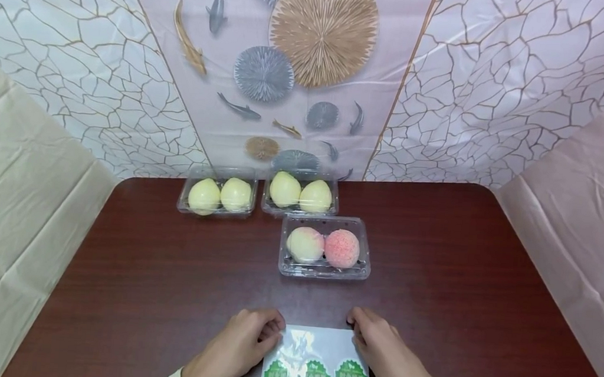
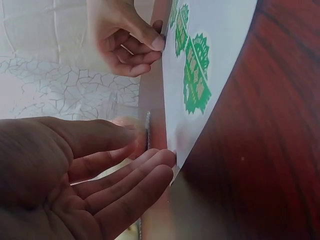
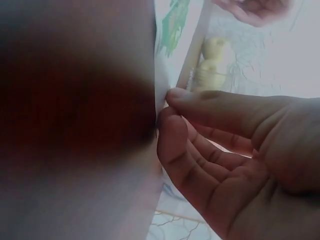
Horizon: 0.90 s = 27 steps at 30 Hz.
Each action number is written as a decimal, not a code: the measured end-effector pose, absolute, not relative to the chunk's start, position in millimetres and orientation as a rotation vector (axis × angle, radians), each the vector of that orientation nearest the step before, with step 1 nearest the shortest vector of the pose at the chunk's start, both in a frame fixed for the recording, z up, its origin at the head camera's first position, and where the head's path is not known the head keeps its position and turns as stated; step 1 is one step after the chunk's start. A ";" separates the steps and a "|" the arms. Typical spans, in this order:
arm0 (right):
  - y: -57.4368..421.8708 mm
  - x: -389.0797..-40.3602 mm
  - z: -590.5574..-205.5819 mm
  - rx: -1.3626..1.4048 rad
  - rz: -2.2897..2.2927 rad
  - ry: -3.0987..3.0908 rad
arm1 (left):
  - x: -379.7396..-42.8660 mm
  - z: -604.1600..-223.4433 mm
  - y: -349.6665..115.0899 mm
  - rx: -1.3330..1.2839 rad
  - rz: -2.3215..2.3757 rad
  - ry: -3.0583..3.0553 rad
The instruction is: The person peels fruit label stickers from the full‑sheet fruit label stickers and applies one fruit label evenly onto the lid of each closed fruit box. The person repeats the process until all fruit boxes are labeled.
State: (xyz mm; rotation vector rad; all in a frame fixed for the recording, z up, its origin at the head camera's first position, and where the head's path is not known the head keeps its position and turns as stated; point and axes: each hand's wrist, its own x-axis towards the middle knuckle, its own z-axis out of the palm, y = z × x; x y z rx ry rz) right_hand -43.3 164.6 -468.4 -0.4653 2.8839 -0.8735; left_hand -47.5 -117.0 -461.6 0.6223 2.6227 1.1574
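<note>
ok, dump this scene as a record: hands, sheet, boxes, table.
left hand: fingertips at sheet's left edge, thumb apart from it
right hand: pinches sheet near its far right corner
sheet: white, between the hands; three green badges visible in a row
near box: clear; one pale fruit, one pink fruit
left rear box: clear; two yellowish fruits
right rear box: clear; same contents
table: dark reddish-brown

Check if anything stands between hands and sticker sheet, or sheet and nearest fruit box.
Nothing visible: left hand and right hand touch the sticker sheet, and only tabletop shows between it and that fruit box.
</note>
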 end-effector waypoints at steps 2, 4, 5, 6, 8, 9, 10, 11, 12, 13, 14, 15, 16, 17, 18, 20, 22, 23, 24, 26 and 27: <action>161.4 -46.0 -468.9 -0.512 -0.824 2.950 | -48.4 -462.6 -117.4 0.637 1.138 2.656; 158.8 -49.7 -468.9 -0.526 -0.786 2.987 | -49.7 -463.5 -117.7 0.648 1.106 2.678; 157.9 -51.8 -468.7 -0.532 -0.764 3.000 | -50.4 -463.8 -117.8 0.652 1.088 2.682; 157.3 -53.9 -467.9 -0.530 -0.746 3.002 | -51.1 -464.1 -117.7 0.657 1.069 2.689; 156.8 -58.6 -466.6 -0.535 -0.715 3.005 | -52.0 -464.6 -117.4 0.680 1.028 2.706; 156.6 -61.3 -466.1 -0.546 -0.697 3.007 | -52.1 -464.8 -117.2 0.695 0.999 2.721; 156.7 -63.9 -465.5 -0.558 -0.681 3.009 | -52.0 -464.8 -116.8 0.707 0.977 2.733; 156.8 -66.6 -465.0 -0.573 -0.666 3.015 | -51.6 -464.8 -116.6 0.713 0.955 2.739; 157.0 -69.3 -464.7 -0.589 -0.652 3.019 | -51.1 -464.6 -116.3 0.723 0.932 2.746; 157.2 -71.4 -464.4 -0.603 -0.645 3.018 | -50.3 -464.5 -116.1 0.729 0.914 2.748; 157.5 -73.4 -464.1 -0.620 -0.637 3.020 | -49.5 -464.3 -116.0 0.733 0.894 2.749; 157.7 -75.3 -463.9 -0.630 -0.628 3.021 | -48.6 -464.2 -116.0 0.739 0.879 2.750; 158.0 -77.3 -464.0 -0.640 -0.621 3.022 | -47.8 -464.1 -116.1 0.747 0.865 2.752; 158.3 -79.1 -463.9 -0.649 -0.613 3.024 | -47.1 -463.9 -116.2 0.762 0.843 2.758; 158.7 -80.7 -463.9 -0.658 -0.606 3.024 | -46.4 -463.5 -116.3 0.781 0.818 2.767; 159.9 -83.9 -464.0 -0.660 -0.604 3.018 | -45.3 -463.0 -116.6 0.818 0.766 2.776; 160.9 -86.4 -463.5 -0.648 -0.606 3.013 | -44.6 -462.6 -116.6 0.854 0.691 2.784; 161.6 -87.3 -463.1 -0.643 -0.604 3.011 | -44.1 -462.3 -116.5 0.862 0.646 2.787; 162.1 -88.0 -462.5 -0.633 -0.606 3.003 | -43.7 -462.3 -116.3 0.864 0.605 2.785; 162.9 -88.5 -461.2 -0.618 -0.602 2.990 | -43.1 -462.5 -115.9 0.853 0.528 2.776; 163.2 -88.2 -460.6 -0.618 -0.597 2.987 | -42.8 -462.9 -115.8 0.845 0.495 2.774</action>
